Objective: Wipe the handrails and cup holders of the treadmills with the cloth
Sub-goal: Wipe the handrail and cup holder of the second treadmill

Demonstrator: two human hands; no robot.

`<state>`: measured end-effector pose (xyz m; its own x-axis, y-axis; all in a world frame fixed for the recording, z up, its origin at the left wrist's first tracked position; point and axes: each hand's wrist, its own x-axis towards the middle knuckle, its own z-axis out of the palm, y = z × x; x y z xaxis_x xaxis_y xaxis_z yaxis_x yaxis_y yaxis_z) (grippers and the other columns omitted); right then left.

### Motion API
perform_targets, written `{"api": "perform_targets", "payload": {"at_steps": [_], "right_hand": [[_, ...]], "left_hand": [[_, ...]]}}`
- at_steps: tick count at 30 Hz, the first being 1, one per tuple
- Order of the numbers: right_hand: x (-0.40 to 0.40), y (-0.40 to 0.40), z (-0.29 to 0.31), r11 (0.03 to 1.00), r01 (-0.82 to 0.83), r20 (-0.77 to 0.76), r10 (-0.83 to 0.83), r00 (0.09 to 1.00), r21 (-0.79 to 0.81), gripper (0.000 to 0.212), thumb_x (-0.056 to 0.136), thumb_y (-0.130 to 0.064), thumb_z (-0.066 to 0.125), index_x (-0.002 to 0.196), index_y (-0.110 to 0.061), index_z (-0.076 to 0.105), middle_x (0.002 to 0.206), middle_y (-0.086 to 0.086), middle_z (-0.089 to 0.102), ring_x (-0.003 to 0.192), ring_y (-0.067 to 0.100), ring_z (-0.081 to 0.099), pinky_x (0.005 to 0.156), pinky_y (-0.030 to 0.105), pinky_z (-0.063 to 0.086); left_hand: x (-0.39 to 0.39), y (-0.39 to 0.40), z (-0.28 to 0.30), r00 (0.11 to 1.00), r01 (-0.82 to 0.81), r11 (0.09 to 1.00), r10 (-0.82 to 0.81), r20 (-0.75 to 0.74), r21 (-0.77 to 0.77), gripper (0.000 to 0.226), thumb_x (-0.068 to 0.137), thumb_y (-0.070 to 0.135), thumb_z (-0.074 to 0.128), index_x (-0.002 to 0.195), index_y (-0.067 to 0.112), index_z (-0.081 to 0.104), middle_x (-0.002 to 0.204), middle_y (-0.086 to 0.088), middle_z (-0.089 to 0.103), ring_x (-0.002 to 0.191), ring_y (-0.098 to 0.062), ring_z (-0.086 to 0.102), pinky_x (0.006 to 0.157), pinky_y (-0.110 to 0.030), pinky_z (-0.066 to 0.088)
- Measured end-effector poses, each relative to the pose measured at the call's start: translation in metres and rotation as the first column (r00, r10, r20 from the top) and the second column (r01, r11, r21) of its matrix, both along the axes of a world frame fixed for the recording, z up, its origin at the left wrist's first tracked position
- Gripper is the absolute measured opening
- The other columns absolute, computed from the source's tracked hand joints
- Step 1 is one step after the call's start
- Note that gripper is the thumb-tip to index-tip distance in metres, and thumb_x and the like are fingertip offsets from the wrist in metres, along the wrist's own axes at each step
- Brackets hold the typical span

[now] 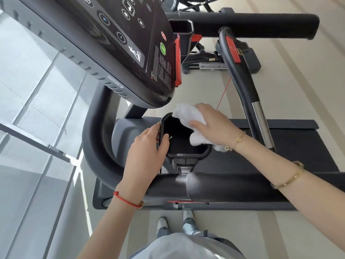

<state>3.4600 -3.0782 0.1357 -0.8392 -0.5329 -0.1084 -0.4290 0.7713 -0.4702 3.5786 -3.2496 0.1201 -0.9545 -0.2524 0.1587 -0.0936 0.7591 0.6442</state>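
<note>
Treadmill (280, 146) fills the view; console (119, 43) overhangs up-left, near handrail (214, 186) runs left-right across your front, far handrail (248, 23) at top, right grip bar (240, 77) slants toward the belt. Cup holder (184, 137) sits between console and near handrail, a roughly square pocket opening up at you. Second holder (182, 28) lies beyond the console, untouched by either hand. Your left hand (147, 148) curls over the holder's left rim, thumb inside, steadying it. Your right hand (214, 126) grasps the cloth (188, 116) bunched on the far-right rim; the pocket lies just down-left of those fingers (197, 124), so the right hand is the one to push in. Room looks tight: console edge just above the cloth, left thumb at the opposite wall. Open room is rightward over the belt.
</note>
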Motion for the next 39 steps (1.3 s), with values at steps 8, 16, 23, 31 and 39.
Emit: {"api": "perform_targets", "payload": {"at_steps": [8,16,23,31,39], "right_hand": [[-0.031,-0.029,0.013,0.888,-0.418,-0.076,0.438,0.896,0.191,0.037,0.097,-0.037,0.048,0.131,-0.024,0.045,0.126,-0.006,0.053,0.1,0.022,0.056,0.082,0.038,0.042],[-0.029,0.01,0.006,0.94,-0.331,-0.001,0.333,0.943,0.087,0.035,0.1,-0.035,0.044,0.132,-0.022,0.042,0.119,-0.006,0.047,0.092,0.021,0.052,0.075,0.034,0.037],[-0.032,-0.037,0.008,0.885,-0.425,-0.117,0.45,0.886,0.189,0.031,0.098,-0.038,0.046,0.126,-0.025,0.047,0.119,-0.006,0.053,0.1,0.02,0.054,0.074,0.034,0.036],[-0.033,0.005,0.008,0.936,-0.342,0.034,0.34,0.94,0.081,0.026,0.099,-0.039,0.043,0.117,-0.021,0.046,0.104,-0.008,0.047,0.088,0.02,0.052,0.072,0.033,0.035],[-0.023,-0.012,0.005,0.945,-0.294,-0.112,0.311,0.944,0.143,0.033,0.099,-0.039,0.044,0.127,-0.021,0.046,0.116,-0.002,0.052,0.095,0.023,0.054,0.074,0.035,0.038]], "left_hand": [[-0.003,-0.003,-0.007,0.999,-0.01,1.0,0.01,-0.052,-0.011,0.022,0.097,0.029,0.054,0.11,0.014,0.063,0.08,0.001,0.062,0.076,-0.019,0.061,0.068,-0.042,0.053],[-0.003,-0.001,-0.005,0.999,-0.032,0.999,0.032,-0.036,0.014,0.036,0.095,0.032,0.056,0.13,0.021,0.062,0.093,0.007,0.066,0.085,-0.011,0.062,0.075,-0.029,0.051],[-0.002,-0.002,-0.006,0.998,-0.041,0.999,0.041,-0.04,-0.008,0.034,0.094,0.038,0.051,0.114,0.015,0.064,0.085,0.001,0.065,0.08,-0.02,0.063,0.072,-0.041,0.055],[-0.002,-0.002,-0.005,0.999,-0.034,0.999,0.034,-0.026,0.016,0.041,0.096,0.033,0.056,0.135,0.021,0.059,0.096,0.01,0.066,0.088,-0.007,0.061,0.079,-0.027,0.052],[-0.001,-0.002,-0.004,0.999,-0.014,1.0,0.014,-0.034,0.003,0.036,0.096,0.031,0.057,0.131,0.021,0.06,0.089,0.014,0.06,0.08,-0.008,0.061,0.074,-0.029,0.053]]}}
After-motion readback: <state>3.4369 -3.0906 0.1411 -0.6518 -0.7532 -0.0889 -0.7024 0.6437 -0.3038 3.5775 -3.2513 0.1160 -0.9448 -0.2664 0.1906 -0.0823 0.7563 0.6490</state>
